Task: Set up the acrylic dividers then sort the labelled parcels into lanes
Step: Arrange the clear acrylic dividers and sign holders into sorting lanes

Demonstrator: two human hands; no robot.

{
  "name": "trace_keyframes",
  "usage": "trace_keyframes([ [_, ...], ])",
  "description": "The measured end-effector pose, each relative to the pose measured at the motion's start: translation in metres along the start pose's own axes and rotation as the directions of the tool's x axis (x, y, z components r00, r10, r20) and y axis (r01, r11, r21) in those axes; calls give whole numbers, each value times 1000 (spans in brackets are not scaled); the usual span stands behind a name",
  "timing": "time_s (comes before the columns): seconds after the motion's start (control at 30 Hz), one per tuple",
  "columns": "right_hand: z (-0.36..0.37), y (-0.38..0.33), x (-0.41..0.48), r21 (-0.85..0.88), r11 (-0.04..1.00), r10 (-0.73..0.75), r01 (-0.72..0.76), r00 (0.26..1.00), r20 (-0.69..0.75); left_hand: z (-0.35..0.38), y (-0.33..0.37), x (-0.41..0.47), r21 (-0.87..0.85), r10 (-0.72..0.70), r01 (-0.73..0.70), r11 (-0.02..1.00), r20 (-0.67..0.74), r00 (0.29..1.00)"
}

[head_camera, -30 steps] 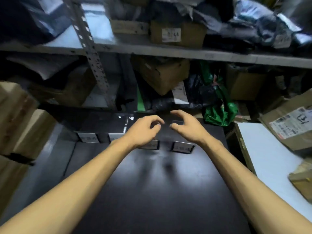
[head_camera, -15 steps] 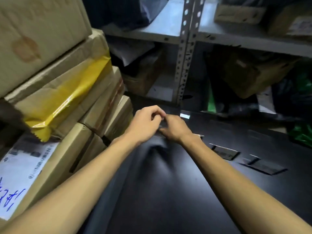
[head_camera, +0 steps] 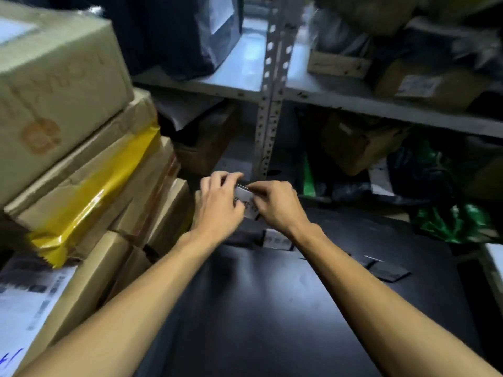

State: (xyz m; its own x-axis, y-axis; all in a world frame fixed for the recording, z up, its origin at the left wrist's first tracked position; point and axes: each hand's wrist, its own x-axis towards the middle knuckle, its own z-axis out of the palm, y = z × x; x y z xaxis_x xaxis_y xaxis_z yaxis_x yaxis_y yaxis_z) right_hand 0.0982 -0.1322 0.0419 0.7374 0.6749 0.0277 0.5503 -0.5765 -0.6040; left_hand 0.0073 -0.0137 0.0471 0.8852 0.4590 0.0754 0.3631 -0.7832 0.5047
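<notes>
Left hand point(head_camera: 217, 206) and right hand point(head_camera: 279, 206): pinching grip on one acrylic divider point(head_camera: 245, 199) above worktop point(head_camera: 272, 308). Risk: slick acrylic slips, striking neighbouring divider point(head_camera: 277, 238).

Small white printed plate point(head_camera: 244, 198) mostly covered by left hand point(head_camera: 217, 205) and right hand point(head_camera: 277, 206); print unreadable, possibly a barcode. Second white tag point(head_camera: 275, 238), near black tabletop's point(head_camera: 258, 308) far edge, half behind right wrist. Brown cardboard shelf parcel point(head_camera: 424, 83) motion-blurred.

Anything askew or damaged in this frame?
The yellow tape on the left boxes is crumpled, its lower end ragged. The far-right divider seems to lie flat on the table; the left hand and right hand pinch a labelled divider.
</notes>
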Motion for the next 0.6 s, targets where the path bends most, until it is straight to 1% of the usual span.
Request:
trace_keyframes([
  [0.13,-59,13,-20,51,999,7,-3,997,-77,-1,49,12,-79,84,-81,994,31,996],
  [0.23,-88,48,-50,54,998,42,-35,991,-130,22,95,2,-119,141,-137,984,31,990],
  [0.3,-107,79,-74,43,997,64,-58,985,-161,46,130,-9,-160,151,-143,977,37,988],
  [0.4,-129,113,-105,-22,996,82,-88,979,-186,73,170,-20,-208,156,-139,968,63,986],
  [0.6,-192,204,-183,-70,983,150,-167,966,-211,141,268,-48,-354,219,-147,923,172,960],
])
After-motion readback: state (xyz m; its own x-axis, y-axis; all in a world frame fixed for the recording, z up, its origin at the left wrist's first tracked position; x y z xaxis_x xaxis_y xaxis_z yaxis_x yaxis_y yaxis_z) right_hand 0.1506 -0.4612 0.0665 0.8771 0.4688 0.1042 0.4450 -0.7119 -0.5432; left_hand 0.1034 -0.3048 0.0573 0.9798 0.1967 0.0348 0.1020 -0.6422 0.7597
